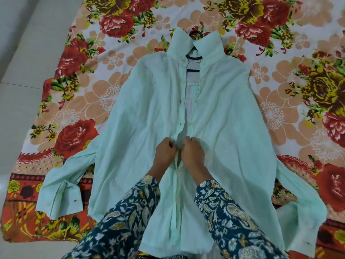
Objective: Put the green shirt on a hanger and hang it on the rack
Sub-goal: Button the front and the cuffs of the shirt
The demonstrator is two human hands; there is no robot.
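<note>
While two hands meet at its front, one green shirt [145, 109] lies flat and face up on one floral sheet [78, 58], with one dark hanger [194, 57] showing in the open neck. The shirt's long axis runs from 12 to 6 o'clock: collar [211, 45] and hanger hook point to 12, the hem to 6. Its two sleeves splay out, the left cuff [59, 199] toward 8 o'clock and the right cuff [306, 240] toward 4.

The left hand [165, 152] and right hand [193, 151] sit knuckle to knuckle at the centre, fingers curled, each pinching one edge of the shirt's front opening, which gapes above them up to the collar.

Bare sheet borders the collar from 10 to 2 o'clock. Pale floor [22, 71] lies beyond the sheet's edge at 9 o'clock; both cuffs lie near the sheet's lower corners.
</note>
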